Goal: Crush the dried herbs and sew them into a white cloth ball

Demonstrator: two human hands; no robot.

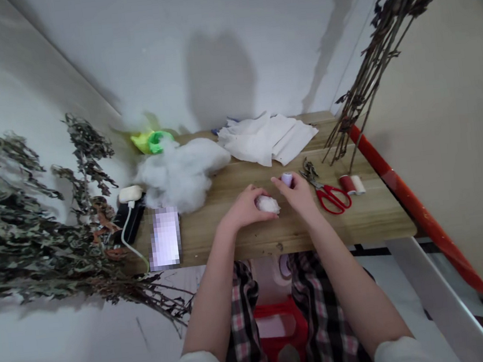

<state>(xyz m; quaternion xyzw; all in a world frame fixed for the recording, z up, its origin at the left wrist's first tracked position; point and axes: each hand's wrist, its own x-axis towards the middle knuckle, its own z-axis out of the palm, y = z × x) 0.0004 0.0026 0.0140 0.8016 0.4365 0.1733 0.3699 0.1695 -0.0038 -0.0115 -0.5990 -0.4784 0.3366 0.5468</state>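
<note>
Near the middle of the wooden table (252, 241), my left hand (246, 205) curls its thumb and fingers round a small white wad (267, 204). Whether the wad is cloth, stuffing or both is hard to make out. To its right, my right hand (300, 194) grips a pale lilac thread spool (286, 179) upright between thumb and fingers. The two hands are a short way apart. Just right of my right hand lie red-handled scissors (333, 198), with a dark crumpled dried bit (309, 168) by their blades.
Fluffy white stuffing (179, 173) is heaped at the back left before a green ring-shaped item (159, 140). White cloth pieces (269, 137) lie at the back. A red spool (347, 184) and a cream spool (358, 184) stand right. A phone (165, 238) lies left, near dried plants (34, 239).
</note>
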